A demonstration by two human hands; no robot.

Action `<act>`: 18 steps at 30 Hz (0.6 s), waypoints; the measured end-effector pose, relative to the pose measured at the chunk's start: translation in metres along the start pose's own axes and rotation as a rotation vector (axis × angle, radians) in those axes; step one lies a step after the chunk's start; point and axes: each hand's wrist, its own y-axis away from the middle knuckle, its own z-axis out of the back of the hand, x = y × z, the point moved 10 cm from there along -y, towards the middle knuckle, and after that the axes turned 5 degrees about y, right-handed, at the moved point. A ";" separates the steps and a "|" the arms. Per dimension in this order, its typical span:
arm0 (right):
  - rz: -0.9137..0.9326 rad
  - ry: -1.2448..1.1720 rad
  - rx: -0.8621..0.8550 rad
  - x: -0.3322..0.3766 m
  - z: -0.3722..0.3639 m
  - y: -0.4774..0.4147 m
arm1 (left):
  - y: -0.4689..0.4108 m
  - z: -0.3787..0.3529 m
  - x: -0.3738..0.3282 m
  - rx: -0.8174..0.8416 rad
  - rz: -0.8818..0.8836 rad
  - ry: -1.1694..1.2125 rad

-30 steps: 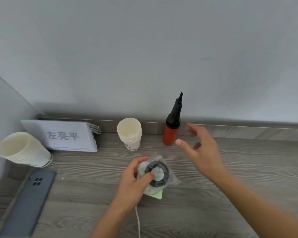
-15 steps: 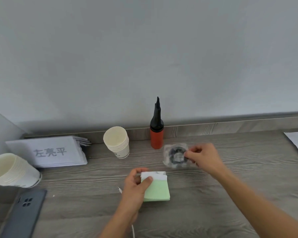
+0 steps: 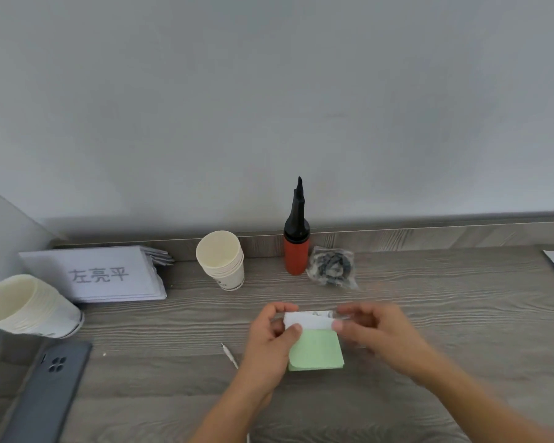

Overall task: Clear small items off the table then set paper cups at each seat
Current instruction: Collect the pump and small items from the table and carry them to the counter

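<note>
Hands, left [image 3: 271, 342] and right [image 3: 376, 332], both pinching one green notepad [image 3: 317, 348]; two cup stacks [image 3: 219, 260].

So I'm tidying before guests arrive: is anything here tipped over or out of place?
Yes: the larger paper cup stack at far left lies tipped on its side, mouth toward the camera. The smaller cup stack and pump stand upright.

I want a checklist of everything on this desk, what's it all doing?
Surface: grey wood-grain table.
Job's things: upright cup stack; tipped cup stack at left.
Clutter: green sticky pad, bagged black part, red pump, name cards, phone.
Grippers: left hand and right hand both holding the pad's white top.
Cables: thin white cable.
Surroundings: plain grey wall.
</note>
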 end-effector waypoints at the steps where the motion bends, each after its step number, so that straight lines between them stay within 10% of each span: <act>1: -0.038 -0.075 0.033 -0.011 -0.006 0.006 | -0.002 -0.008 0.001 0.018 0.002 -0.014; 18: -0.172 0.135 -0.547 -0.072 0.159 -0.078 | 0.015 -0.023 0.013 0.127 0.020 -0.297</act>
